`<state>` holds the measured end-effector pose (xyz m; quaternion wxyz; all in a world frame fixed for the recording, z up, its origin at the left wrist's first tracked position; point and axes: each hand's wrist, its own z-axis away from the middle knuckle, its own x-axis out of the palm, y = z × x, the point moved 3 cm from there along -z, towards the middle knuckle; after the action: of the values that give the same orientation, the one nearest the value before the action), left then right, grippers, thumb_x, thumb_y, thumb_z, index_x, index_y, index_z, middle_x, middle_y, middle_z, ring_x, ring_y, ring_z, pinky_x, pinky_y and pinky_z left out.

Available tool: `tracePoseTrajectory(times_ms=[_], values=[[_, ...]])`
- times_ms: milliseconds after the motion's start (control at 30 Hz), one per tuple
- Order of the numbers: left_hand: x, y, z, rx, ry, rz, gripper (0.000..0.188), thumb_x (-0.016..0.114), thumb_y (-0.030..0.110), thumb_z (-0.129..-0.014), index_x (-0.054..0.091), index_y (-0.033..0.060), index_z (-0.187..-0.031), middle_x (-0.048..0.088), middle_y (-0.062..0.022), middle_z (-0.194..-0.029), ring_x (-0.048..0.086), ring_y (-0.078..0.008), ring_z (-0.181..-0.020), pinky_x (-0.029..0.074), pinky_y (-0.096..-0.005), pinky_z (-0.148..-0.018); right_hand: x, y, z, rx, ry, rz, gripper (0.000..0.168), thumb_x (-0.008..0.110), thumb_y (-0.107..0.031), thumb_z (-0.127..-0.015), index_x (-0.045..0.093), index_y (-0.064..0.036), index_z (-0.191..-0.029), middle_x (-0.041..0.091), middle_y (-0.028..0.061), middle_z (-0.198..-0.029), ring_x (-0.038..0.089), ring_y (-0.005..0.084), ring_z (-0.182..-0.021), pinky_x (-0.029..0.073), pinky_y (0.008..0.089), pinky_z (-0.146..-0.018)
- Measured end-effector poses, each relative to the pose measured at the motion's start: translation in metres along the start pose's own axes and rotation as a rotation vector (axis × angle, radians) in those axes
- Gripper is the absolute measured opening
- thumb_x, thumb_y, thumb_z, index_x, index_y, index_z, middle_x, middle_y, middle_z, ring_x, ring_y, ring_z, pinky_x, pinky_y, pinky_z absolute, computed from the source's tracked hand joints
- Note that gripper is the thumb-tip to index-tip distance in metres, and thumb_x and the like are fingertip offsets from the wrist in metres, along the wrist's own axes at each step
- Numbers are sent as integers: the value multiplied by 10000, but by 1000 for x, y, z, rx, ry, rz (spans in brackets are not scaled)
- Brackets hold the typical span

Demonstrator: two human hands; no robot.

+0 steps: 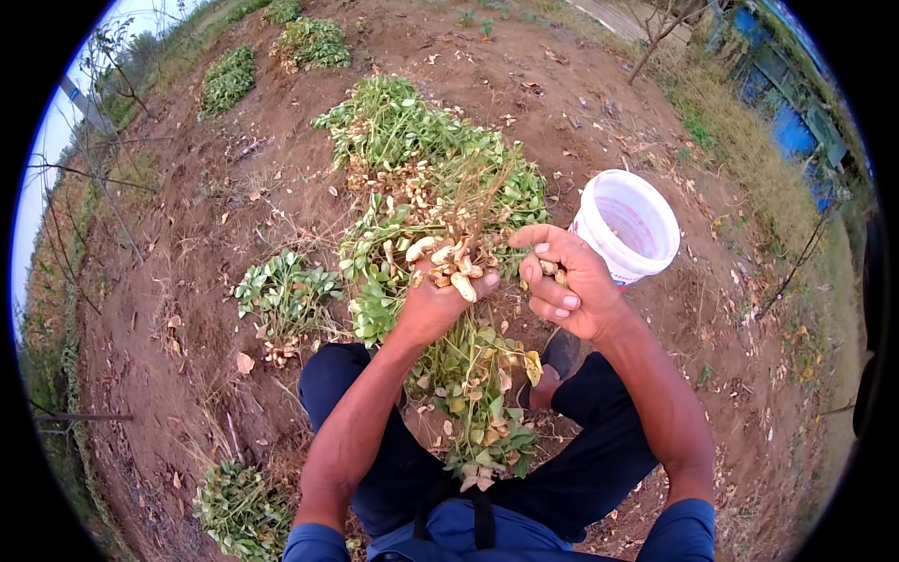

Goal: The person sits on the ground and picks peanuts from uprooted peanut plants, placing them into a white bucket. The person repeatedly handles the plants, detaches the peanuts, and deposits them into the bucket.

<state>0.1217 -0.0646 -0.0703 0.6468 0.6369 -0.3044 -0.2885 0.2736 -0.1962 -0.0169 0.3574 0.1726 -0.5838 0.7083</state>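
My left hand [439,302] grips a pulled peanut plant just below its roots. A cluster of pale peanut pods [456,263] sits over that hand, with thin brown roots above it. The plant's leafy stems [484,393] hang down between my knees. To the right of the pods, my right hand [572,281] curls around a few loose peanuts [553,270], its index finger pointing toward the roots. Right behind this hand stands a white plastic bucket [597,211], its mouth tipped slightly toward me; what lies at its bottom is hard to make out.
A heap of uprooted peanut plants [421,130] lies ahead on bare brown soil [175,260]. Smaller bunches rest at left [288,291], lower left [242,509] and farther back [228,81]. Bare branches [657,49] rise at the upper right, near blue sheeting [793,130].
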Motion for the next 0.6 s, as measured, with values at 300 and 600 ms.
tracePoseTrajectory(times_ms=[300,600], values=[[-2,-10,-3,173,169,-273,391,757,150,-874,656,-43,-1199,756,-115,-938,709,-182,-825,560,-356,-757,23,11,4,-91,104,372,228,615,-146,-1024,606,-19,-1212,685,63,-812,440,30,-422,380,212,-379],[3,-17,1,272,166,-491,478,772,209,-866,618,-71,-1222,730,-172,-912,719,-341,-811,566,-423,-709,22,23,-12,-364,123,842,308,748,-210,-969,643,2,-1167,634,-21,-738,507,16,-630,388,216,-524]])
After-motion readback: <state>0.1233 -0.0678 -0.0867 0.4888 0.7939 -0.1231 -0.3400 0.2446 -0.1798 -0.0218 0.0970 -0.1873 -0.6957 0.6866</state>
